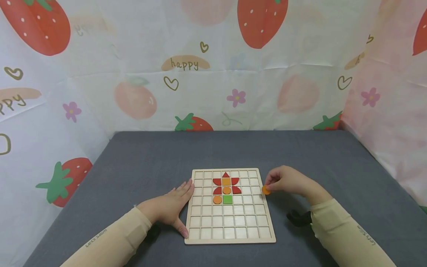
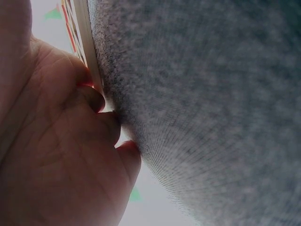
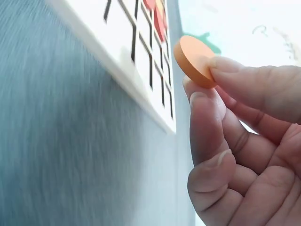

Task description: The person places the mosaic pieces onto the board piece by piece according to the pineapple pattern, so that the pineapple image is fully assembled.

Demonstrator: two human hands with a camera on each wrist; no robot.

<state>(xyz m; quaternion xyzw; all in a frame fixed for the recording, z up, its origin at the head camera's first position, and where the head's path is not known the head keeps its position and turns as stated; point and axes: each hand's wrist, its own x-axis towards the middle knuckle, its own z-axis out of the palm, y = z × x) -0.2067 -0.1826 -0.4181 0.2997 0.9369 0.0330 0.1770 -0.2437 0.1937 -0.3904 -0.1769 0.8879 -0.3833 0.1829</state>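
Note:
A wooden grid board [image 1: 230, 222] lies on the table. My left hand [image 1: 171, 204] rests along its left edge with the fingers spread and the thumb at the lower corner. Between thumb and fingers, my right hand [image 1: 285, 181] pinches an orange disc [image 3: 195, 59] just past the board's right edge. Toward the top of the grid sit a red triangle [image 1: 225, 175], an orange square [image 1: 226, 182], several red quarter-round pieces [image 1: 235, 181], two orange discs [image 1: 217, 199] and a green square [image 1: 227, 199]. In the left wrist view the fingertips [image 2: 129, 150] meet the board's side.
A dark grey cloth covers the table [image 1: 153, 155]. Behind and beside it hangs a white curtain [image 1: 213, 100] printed with strawberries, hearts and flowers. A black band [image 1: 298, 218] hangs by the right wrist, near the sleeve cuff.

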